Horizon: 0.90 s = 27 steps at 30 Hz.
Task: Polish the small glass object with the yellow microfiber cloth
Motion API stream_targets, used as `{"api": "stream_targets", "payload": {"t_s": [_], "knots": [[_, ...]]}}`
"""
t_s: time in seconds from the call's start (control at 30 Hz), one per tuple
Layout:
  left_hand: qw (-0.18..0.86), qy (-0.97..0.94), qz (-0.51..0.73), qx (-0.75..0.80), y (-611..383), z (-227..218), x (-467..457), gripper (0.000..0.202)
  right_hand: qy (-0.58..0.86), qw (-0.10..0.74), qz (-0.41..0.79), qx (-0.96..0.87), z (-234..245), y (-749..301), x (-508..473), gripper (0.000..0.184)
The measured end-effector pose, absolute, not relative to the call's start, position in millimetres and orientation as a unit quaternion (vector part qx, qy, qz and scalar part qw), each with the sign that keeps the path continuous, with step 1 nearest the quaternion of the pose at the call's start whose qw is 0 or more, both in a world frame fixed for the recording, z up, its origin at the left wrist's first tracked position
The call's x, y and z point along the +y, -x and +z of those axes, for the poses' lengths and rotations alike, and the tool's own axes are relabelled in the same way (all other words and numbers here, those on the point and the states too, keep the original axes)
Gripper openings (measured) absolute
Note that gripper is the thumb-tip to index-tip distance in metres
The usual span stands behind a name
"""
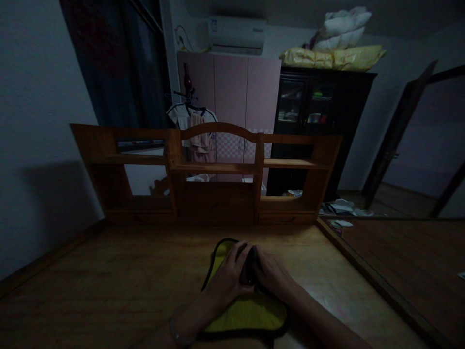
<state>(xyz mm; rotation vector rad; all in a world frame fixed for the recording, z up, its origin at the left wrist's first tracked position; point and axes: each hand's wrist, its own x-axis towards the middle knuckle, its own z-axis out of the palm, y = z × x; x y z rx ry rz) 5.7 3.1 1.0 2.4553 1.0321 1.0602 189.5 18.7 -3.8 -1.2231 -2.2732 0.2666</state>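
Note:
A yellow cloth-like piece with black edging (pixel 250 315) lies flat on the wooden surface in front of me. Over it, both hands meet around a small dark, glossy object (pixel 250 266), whose kind I cannot make out in the dim light. My left hand (pixel 230 269) is closed about its left side, with the thumb along the near edge. Against the right side presses my right hand (pixel 272 274), its fingers curled and partly hidden. A thin bracelet circles the left wrist.
A wooden headboard shelf (pixel 214 168) with open compartments stands along the far edge of the wooden platform (pixel 145 271). A raised rail (pixel 370 276) borders the right side, and a white wall (pixel 39 145) the left. Wardrobes (pixel 230 97) stand beyond.

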Motion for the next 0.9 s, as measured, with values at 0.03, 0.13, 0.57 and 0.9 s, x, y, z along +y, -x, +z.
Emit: {"api": "stream_targets", "payload": {"t_s": [0.03, 0.13, 0.57, 0.9], "knots": [[0.137, -0.848, 0.367, 0.358, -5.8, 1.5, 2.6, 0.105, 0.461, 0.269, 0.093, -0.841, -3.2, -188.7, 18.6, 0.03], [0.139, -0.845, 0.365, 0.366, -5.9, 1.7, 1.4, 0.101, 0.489, 0.263, 0.067, -0.829, -2.2, -187.7, 18.9, 0.024], [0.113, -0.84, 0.373, 0.378, -6.4, 4.9, 2.3, 0.089, 0.505, 0.286, 0.065, -0.812, -1.9, -192.6, 21.7, 0.014], [0.128, -0.833, 0.38, 0.381, -3.4, 4.8, 3.6, 0.086, 0.475, 0.32, 0.104, -0.813, -0.4, -189.9, 18.4, 0.026]]}}
